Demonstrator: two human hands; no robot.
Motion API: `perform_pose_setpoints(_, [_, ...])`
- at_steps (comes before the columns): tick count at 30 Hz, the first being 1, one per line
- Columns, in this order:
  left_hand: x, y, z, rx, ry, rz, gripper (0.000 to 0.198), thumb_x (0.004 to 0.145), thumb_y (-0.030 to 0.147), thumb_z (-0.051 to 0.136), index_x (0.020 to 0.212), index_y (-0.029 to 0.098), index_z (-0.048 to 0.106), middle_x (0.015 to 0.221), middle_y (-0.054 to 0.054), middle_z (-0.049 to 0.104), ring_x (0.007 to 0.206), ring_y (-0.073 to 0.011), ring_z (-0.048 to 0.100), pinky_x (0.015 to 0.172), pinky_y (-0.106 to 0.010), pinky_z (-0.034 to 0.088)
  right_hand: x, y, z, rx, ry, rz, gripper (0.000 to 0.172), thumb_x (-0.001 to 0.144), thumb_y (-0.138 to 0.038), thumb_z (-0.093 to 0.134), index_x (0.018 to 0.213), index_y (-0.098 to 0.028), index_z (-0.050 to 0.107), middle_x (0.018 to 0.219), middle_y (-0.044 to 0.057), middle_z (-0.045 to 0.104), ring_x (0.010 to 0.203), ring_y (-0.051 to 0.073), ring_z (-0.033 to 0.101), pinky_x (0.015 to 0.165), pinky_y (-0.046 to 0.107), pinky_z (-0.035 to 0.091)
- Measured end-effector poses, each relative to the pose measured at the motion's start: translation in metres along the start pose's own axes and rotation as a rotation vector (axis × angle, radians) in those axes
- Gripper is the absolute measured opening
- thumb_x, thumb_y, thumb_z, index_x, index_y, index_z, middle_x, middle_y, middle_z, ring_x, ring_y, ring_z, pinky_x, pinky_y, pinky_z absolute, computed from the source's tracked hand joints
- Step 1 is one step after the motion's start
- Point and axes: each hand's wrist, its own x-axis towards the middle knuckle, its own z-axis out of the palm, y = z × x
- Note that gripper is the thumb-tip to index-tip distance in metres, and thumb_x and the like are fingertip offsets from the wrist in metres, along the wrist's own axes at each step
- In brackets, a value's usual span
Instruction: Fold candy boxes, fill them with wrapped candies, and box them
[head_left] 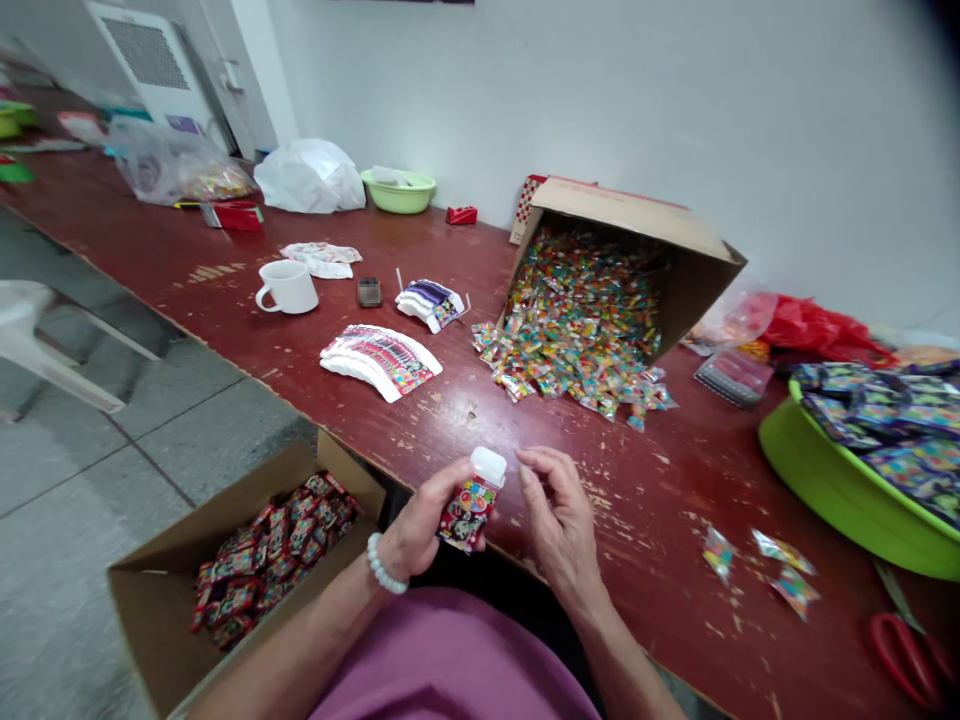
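Nearest to the camera was a purple cloth garment (450, 665), and the two bare arms reached forward on its both sides. The left hand (420, 515), with a bracelet of pale round beads (385, 566) on the wrist, was closed around a small red printed paper box (466, 512). This box was tilted, at the near edge of the worn dark-red table (645, 490), and its white top flap was standing open. The right hand (559, 515) was apart from the left one, just beside the flap; it was half open, the thumb and the forefinger bent near to each other.

Lower on the left, a brown open cardboard carton (142, 600) contained many red printed packets (277, 555). On the right lay red-handled scissors (904, 650) and some clear-wrapped colourful candies (718, 555), near a bright green plastic basin (817, 490) full of dark shiny packets (892, 400).

Farther, a fanned row of flat red-and-white paper boxes (382, 360) was lying before a white mug (292, 287). Beside it, a big brown carton on its side (697, 280) spilled a heap of small wrapped candies (585, 350) onto the table.
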Motion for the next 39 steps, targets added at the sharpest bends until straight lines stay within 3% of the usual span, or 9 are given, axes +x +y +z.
perform_pose_setpoints(3, [0.002, 0.001, -0.003, -0.089, 0.076, -0.04, 0.048, 0.088, 0.057, 0.047, 0.099, 0.013, 0.061, 0.068, -0.007, 0.068, 0.045, -0.0155, 0.06, 0.043, -0.027, 0.051, -0.002, 0.002, 0.004, 0.046, -0.016, 0.013, 0.015, 0.09, -0.026, 0.058, 0.101, -0.024, 0.068, 0.104, 0.006, 0.061, 0.099, 0.02, 0.06, 0.08, 0.03, 0.049])
perform_pose_setpoints(7, [0.002, 0.0, -0.001, -0.152, 0.18, -0.001, 0.033, 0.082, 0.045, 0.061, 0.092, 0.013, 0.063, 0.067, -0.004, 0.067, 0.046, -0.0143, 0.06, 0.04, -0.025, 0.051, -0.009, 0.003, 0.017, 0.152, -0.141, 0.04, 0.014, 0.088, -0.027, 0.062, 0.094, -0.025, 0.074, 0.101, 0.005, 0.06, 0.087, 0.017, 0.062, 0.073, 0.028, 0.051])
perform_pose_setpoints(11, [0.0, -0.004, 0.001, -0.135, 0.213, 0.069, 0.035, 0.075, 0.045, 0.07, 0.089, 0.014, 0.063, 0.064, -0.001, 0.064, 0.045, -0.0126, 0.058, 0.037, -0.022, 0.049, -0.008, 0.005, 0.027, 0.339, -0.201, 0.244, 0.015, 0.082, -0.036, 0.07, 0.085, -0.023, 0.076, 0.098, 0.005, 0.06, 0.077, 0.016, 0.062, 0.064, 0.027, 0.053])
perform_pose_setpoints(15, [0.0, -0.005, 0.001, -0.139, 0.183, 0.12, 0.039, 0.074, 0.047, 0.073, 0.096, 0.017, 0.06, 0.067, 0.001, 0.064, 0.049, -0.0122, 0.059, 0.039, -0.021, 0.048, 0.001, 0.009, 0.029, 0.527, -0.184, 0.455, 0.045, 0.071, -0.035, 0.08, 0.112, -0.024, 0.066, 0.08, -0.001, 0.062, 0.062, 0.013, 0.059, 0.059, 0.026, 0.053])
perform_pose_setpoints(23, [0.005, -0.001, -0.008, -0.192, -0.004, -0.02, 0.051, 0.085, 0.063, 0.049, 0.107, 0.018, 0.057, 0.065, -0.002, 0.064, 0.042, -0.0137, 0.057, 0.038, -0.024, 0.046, 0.011, 0.005, 0.021, 0.264, -0.327, 0.299, 0.018, 0.084, -0.037, 0.067, 0.084, -0.019, 0.07, 0.079, 0.004, 0.071, 0.062, 0.016, 0.063, 0.06, 0.028, 0.051])
perform_pose_setpoints(26, [0.004, -0.001, -0.008, -0.21, 0.05, -0.066, 0.035, 0.084, 0.05, 0.056, 0.095, 0.017, 0.058, 0.062, 0.001, 0.059, 0.044, -0.0126, 0.056, 0.039, -0.022, 0.045, 0.01, 0.004, 0.02, 0.181, -0.394, 0.184, 0.018, 0.084, -0.037, 0.067, 0.087, -0.02, 0.073, 0.092, 0.006, 0.073, 0.08, 0.02, 0.066, 0.074, 0.032, 0.052])
perform_pose_setpoints(29, [0.002, -0.006, -0.006, -0.067, 0.15, 0.056, 0.027, 0.08, 0.039, 0.061, 0.096, 0.017, 0.06, 0.066, 0.001, 0.059, 0.051, -0.0132, 0.056, 0.039, -0.02, 0.043, 0.006, 0.008, 0.022, 0.298, -0.411, 0.325, 0.025, 0.082, -0.044, 0.069, 0.085, -0.019, 0.074, 0.074, 0.005, 0.071, 0.064, 0.019, 0.064, 0.062, 0.03, 0.053])
perform_pose_setpoints(32, [0.001, -0.012, -0.007, 0.077, 0.186, 0.142, 0.037, 0.082, 0.043, 0.06, 0.109, 0.018, 0.061, 0.069, -0.001, 0.06, 0.053, -0.0136, 0.057, 0.04, -0.02, 0.041, 0.003, 0.014, 0.026, 0.395, -0.403, 0.461, 0.031, 0.074, -0.047, 0.076, 0.085, -0.019, 0.074, 0.068, 0.004, 0.071, 0.057, 0.019, 0.063, 0.054, 0.03, 0.052])
perform_pose_setpoints(39, [-0.001, -0.014, -0.016, 0.073, 0.065, 0.049, 0.074, 0.086, 0.071, 0.037, 0.118, 0.01, 0.066, 0.06, -0.005, 0.063, 0.041, -0.0123, 0.053, 0.039, -0.023, 0.042, 0.01, 0.007, 0.028, 0.525, -0.482, 0.528, 0.027, 0.075, -0.044, 0.076, 0.076, -0.018, 0.071, 0.089, 0.008, 0.073, 0.058, 0.016, 0.062, 0.055, 0.031, 0.054])
